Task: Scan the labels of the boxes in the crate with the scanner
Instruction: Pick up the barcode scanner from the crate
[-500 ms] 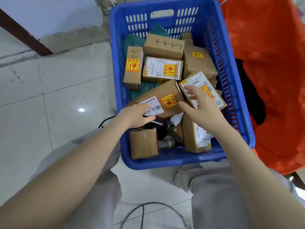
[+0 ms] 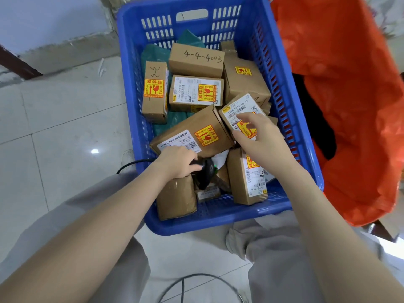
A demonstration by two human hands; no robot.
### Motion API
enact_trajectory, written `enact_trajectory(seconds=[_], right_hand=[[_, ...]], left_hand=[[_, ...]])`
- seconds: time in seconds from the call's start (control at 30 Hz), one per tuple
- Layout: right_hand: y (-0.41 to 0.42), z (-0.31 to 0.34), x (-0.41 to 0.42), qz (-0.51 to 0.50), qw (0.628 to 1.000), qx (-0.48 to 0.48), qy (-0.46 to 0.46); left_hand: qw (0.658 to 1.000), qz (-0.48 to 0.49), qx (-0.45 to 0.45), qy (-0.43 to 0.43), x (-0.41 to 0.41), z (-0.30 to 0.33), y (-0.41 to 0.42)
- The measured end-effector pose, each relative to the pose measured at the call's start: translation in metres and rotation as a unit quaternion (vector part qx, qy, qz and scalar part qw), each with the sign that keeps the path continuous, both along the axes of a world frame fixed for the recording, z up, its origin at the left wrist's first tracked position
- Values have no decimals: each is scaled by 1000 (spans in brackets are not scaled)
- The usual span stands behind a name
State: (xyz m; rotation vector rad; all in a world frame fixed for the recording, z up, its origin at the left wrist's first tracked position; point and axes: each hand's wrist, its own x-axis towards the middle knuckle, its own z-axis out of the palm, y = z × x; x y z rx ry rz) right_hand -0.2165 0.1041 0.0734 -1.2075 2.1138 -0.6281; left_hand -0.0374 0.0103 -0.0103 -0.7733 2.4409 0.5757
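A blue plastic crate (image 2: 306, 132) on the floor holds several brown cardboard boxes with white barcode labels and yellow fragile stickers. My left hand (image 2: 177, 164) is closed around the handle of a black scanner (image 2: 205, 173), low in the crate's near part, just below a tilted long box (image 2: 192, 136). My right hand (image 2: 260, 136) hovers with fingers spread over a small labelled box (image 2: 238, 110) at the crate's right side, touching its sticker. An upright box (image 2: 247, 182) stands under my right wrist.
An orange plastic bag (image 2: 349, 106) with something black inside it presses against the crate's right wall. A black cable (image 2: 131, 165) runs from the scanner over the crate's left edge onto the white tiled floor. My grey-trousered knees flank the crate's near rim.
My left hand has dropped from the tilted box's label and closed on the scanner. My right hand has shifted slightly up onto the small box's label.
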Motion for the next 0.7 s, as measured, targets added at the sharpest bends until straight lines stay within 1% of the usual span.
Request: enact_trajectory(seconds=[0.07, 0.13, 0.27, 0.3, 0.33, 0.4, 0.5, 0.57, 0.6, 0.63, 0.7], right_hand=[[1, 0, -7, -18, 1000, -5, 4], [3, 1, -14, -38, 999, -15, 10], [5, 1, -26, -69, 996, -30, 40], [7, 2, -28, -78, 996, -30, 42], [8, 3, -30, -88, 995, -30, 41], [11, 4, -32, -101, 994, -23, 35], [14, 5, -37, -107, 994, 2, 34], [13, 2, -40, -104, 994, 27, 24], [13, 1, -42, -106, 994, 39, 16], [12, -2, -43, -108, 993, 50, 8], [8, -7, -45, -116, 991, 61, -8]], left_hand=[[999, 28, 1, 24, -5, 15, -5], [995, 81, -6, 61, -8, 34, -12], [966, 196, 36, 164, -12, 66, -28], [953, 228, 63, 187, -14, 72, -31], [933, 267, 95, 220, -17, 77, -33], [885, 339, 151, 283, -23, 86, -38], [824, 402, 222, 332, -33, 99, -35], [794, 429, 255, 347, -37, 104, -30], [785, 438, 261, 352, -39, 106, -28], [785, 440, 259, 352, -39, 107, -28], [798, 420, 249, 354, -42, 105, -29]])
